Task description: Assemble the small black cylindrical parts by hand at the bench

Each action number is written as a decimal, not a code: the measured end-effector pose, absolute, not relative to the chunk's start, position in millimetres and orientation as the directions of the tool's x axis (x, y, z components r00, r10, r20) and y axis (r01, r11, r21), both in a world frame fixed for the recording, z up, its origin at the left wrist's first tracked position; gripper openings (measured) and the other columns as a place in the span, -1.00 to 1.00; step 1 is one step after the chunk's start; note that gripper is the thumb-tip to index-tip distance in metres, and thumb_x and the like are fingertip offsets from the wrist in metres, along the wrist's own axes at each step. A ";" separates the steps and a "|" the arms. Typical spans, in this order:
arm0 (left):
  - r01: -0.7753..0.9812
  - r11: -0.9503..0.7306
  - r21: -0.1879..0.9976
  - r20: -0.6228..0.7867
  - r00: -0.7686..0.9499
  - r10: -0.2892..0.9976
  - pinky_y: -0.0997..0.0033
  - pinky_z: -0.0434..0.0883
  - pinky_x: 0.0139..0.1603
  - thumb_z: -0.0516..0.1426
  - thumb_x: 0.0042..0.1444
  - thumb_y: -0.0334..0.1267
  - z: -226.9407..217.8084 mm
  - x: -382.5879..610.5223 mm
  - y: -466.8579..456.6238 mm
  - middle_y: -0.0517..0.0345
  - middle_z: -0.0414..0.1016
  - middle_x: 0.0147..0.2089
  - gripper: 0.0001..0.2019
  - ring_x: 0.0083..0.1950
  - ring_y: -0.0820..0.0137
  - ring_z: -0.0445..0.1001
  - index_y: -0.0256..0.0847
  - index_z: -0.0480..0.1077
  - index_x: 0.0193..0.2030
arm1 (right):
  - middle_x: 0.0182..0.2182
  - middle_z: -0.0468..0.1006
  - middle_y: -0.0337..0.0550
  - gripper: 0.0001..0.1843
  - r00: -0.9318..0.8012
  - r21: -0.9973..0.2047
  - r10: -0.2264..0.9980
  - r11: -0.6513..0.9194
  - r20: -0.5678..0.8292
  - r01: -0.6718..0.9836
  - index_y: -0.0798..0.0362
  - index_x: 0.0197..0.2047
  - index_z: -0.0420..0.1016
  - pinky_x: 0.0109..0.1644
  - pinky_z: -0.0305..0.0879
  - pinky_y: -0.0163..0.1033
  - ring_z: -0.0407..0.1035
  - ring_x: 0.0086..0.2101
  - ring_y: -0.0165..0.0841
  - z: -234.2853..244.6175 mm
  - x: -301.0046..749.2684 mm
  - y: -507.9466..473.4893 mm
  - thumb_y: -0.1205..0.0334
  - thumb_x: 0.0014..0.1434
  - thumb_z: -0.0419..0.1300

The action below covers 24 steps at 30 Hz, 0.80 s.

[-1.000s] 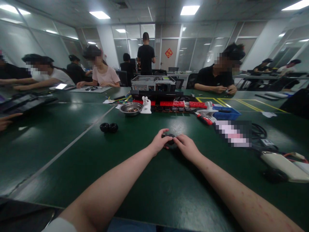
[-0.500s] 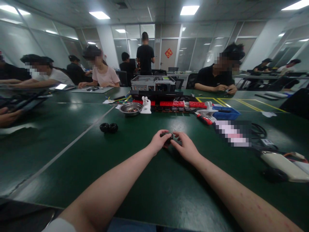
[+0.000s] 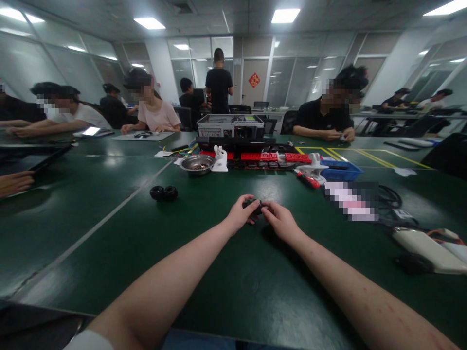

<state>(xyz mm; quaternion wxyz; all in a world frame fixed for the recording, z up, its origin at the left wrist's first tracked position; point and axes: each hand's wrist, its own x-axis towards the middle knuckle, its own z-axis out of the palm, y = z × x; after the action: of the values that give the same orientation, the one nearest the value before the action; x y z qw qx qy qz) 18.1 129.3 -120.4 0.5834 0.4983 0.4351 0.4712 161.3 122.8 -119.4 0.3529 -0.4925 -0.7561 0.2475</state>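
Observation:
My left hand (image 3: 241, 212) is closed around a small black wheel (image 3: 256, 209), thumb on its near side and fingers curled beneath. My right hand (image 3: 280, 218) is at the wheel's right edge, its thumb and fingertips pinched together. Whatever lies between those fingertips is too small to make out. Off to the left, two black wheels (image 3: 164, 193) stand side by side on the green table (image 3: 204, 287).
Ahead are a metal bowl (image 3: 197, 165) with small parts, a white stand (image 3: 220, 160), a red strip (image 3: 262, 156), a screwdriver (image 3: 309, 180) and a blue tray (image 3: 343, 171). A cream-coloured device (image 3: 426, 248) lies at right. Co-workers sit around, one hand (image 3: 16, 183) at far left.
My right thumb and fingers, spread apart before, have come together at the wheel's right edge. The wheel has turned slightly in my left hand. At far left, a co-worker's dark panel has been lowered.

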 end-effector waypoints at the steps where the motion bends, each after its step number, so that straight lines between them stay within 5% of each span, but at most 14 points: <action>1: -0.122 0.068 0.990 -0.045 0.184 0.982 0.59 0.30 -0.67 0.07 -0.08 -0.08 -120.8 18.2 129.8 0.12 0.31 -0.35 -0.61 -0.54 0.50 0.39 -0.21 0.13 -0.13 | -0.57 0.34 -0.25 -0.70 -0.274 -0.735 0.917 0.396 0.289 0.550 0.13 -0.15 0.29 -0.47 0.13 -0.35 0.23 -0.54 -0.44 -119.7 161.3 122.9 0.17 0.06 -0.02; 9: -0.133 0.098 0.986 -0.071 0.195 0.978 0.57 0.29 -0.67 0.07 -0.08 -0.08 -119.5 14.0 131.0 0.14 0.32 -0.38 -0.66 -0.57 0.50 0.39 -0.21 0.20 -0.20 | -0.57 0.31 -0.29 -0.59 -0.329 -0.731 0.896 0.435 0.297 0.525 0.07 -0.02 0.18 -0.47 0.14 -0.35 0.22 -0.56 -0.45 -114.6 159.3 115.7 0.15 0.04 0.01; 16: -0.117 -0.015 0.993 0.037 0.183 0.982 0.59 0.29 -0.60 0.16 -0.19 -0.21 -119.3 11.8 128.6 0.11 0.28 -0.26 -0.54 -0.41 0.48 0.36 -0.16 0.16 -0.10 | -0.66 0.30 -0.29 -0.56 -0.219 -0.761 0.951 0.306 0.218 0.572 0.08 -0.42 0.33 -0.51 0.10 -0.35 0.22 -0.59 -0.44 -118.6 162.9 119.7 -0.04 0.12 -0.21; 20: -0.037 -0.177 0.984 0.180 0.234 0.955 0.49 0.33 -0.31 0.23 -0.30 -0.32 -118.1 13.6 123.8 0.15 0.27 -0.24 -0.44 -0.26 0.45 0.32 -0.16 0.18 -0.06 | -0.67 0.30 -0.27 -0.51 -0.253 -0.713 0.944 0.327 0.213 0.620 0.09 -0.59 0.27 -0.52 0.06 -0.36 0.21 -0.60 -0.45 -117.6 162.7 120.8 -0.03 0.13 -0.22; 24: -0.082 -0.136 0.987 0.152 0.249 0.956 0.46 0.35 -0.28 0.19 -0.25 -0.30 -118.8 12.9 123.6 0.15 0.25 -0.23 -0.43 -0.23 0.43 0.31 -0.15 0.15 -0.02 | -0.63 0.32 -0.25 -0.61 -0.286 -0.661 0.920 0.392 0.268 0.640 0.10 -0.51 0.32 -0.47 0.09 -0.35 0.23 -0.55 -0.44 -114.3 160.5 119.8 0.06 0.13 -0.15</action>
<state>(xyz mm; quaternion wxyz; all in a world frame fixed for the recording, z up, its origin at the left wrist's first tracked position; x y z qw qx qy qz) 12.9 123.6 -118.8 0.5381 0.5787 0.3775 0.4827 160.5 119.8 -114.3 0.3182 -0.5057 -0.7711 0.2203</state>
